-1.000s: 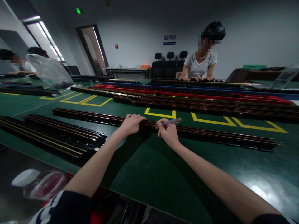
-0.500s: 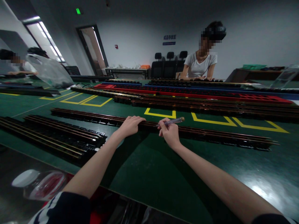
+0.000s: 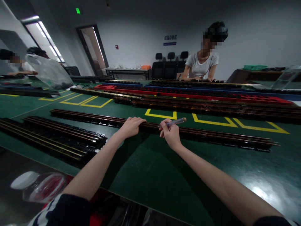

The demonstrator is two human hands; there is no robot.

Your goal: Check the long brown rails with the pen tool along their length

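A long black strip with copper-coloured rods lies across the green table in front of me. My left hand rests on its middle, the fingers together and gripping the strip's edge. Just to the right, my right hand is closed around a clear pen-like tool. The tool's thin tip points left at the rods, between my two hands; whether it touches them is too small to tell.
More rod strips lie at the left. Behind the work are stacked strips and a red rack. A person sits across the table. A plastic bag stands back left, a lidded jar below the near edge.
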